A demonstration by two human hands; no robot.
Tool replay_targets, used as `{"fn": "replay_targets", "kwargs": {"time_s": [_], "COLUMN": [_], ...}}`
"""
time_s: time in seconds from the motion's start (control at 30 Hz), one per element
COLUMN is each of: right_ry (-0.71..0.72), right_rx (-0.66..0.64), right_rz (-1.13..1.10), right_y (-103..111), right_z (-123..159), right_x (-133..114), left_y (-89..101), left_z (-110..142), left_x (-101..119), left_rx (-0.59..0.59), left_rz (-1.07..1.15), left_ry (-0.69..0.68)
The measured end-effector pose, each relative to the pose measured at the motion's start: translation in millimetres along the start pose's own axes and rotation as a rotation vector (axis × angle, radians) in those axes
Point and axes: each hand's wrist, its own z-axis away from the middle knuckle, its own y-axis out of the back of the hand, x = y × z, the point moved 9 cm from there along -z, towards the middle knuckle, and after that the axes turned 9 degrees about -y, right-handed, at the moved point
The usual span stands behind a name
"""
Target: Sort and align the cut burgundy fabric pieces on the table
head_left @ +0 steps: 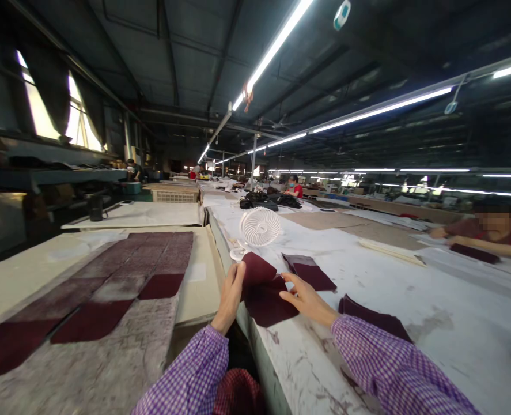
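My left hand grips a maroon fabric piece by its left edge, thumb on top, and holds it tilted up. Below it, a second maroon piece lies at the edge of the white table; whether the two are joined I cannot tell. At their right side is my right hand, its thumb and fingers parted, fingertips at the fabric's edge. Just beyond lies a small maroon stack with a greyish part. Another dark maroon pile rests beside my right forearm.
A white round fan stands ahead of my hands. On the left table, maroon panels lie in rows on a greyish sheet. A gap runs between the tables. Across the white table, a person leans over dark fabric.
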Motion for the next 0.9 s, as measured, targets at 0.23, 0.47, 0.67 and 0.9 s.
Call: {"fn": "replay_targets", "kwargs": {"time_s": [0.23, 0.47, 0.67, 0.9], "right_ry": [-0.091, -0.166, -0.233, -0.261], "right_rx": [0.01, 0.019, 0.021, -0.112], "right_rz": [0.036, 0.175, 0.184, -0.013], "right_y": [-12, -28, -29, -24], "right_z": [-19, -32, -32, -33], "right_x": [3, 3, 7, 17], "left_y": [-1.1, 24.4, 17.5, 3.8], "left_z": [2, 15, 24, -3], "left_x": [-1, -29, -11, 8], "left_rx": [-0.038, 0.26, 0.266, -0.059], "left_rz": [-0.065, 0.107, 0.103, -0.14], "left_ry": [-0.071, -0.035, -0.085, -0.122]}}
